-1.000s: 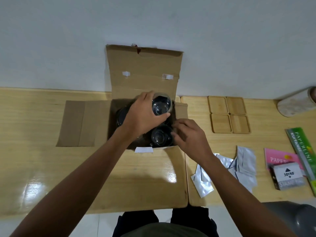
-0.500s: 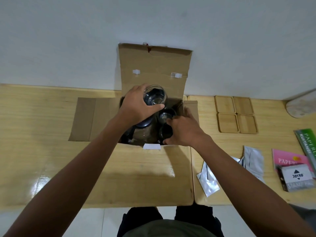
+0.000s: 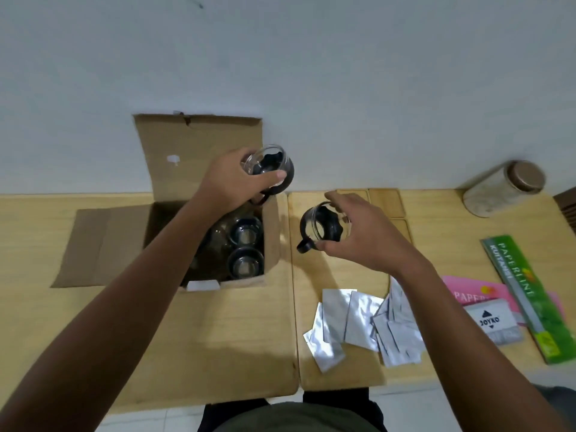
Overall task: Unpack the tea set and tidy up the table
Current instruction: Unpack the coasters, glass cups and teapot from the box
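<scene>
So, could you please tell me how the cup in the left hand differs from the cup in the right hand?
The left cup is held over the box's back edge; the right cup is clear of the box, above the table. The left hand hides most of the left cup's handle; the right cup's handle sticks out in plain sight, beyond the right hand. Both are clear glass with black holders.

The cardboard box (image 3: 199, 169) is plain brown, with clear glass cups (image 3: 244, 265) rimmed in black inside it. Right of the box lie shiny silver sachets (image 3: 358, 319), then a pink paper pack (image 3: 467, 291) and a green one (image 3: 526, 294) lettered in white.
</scene>
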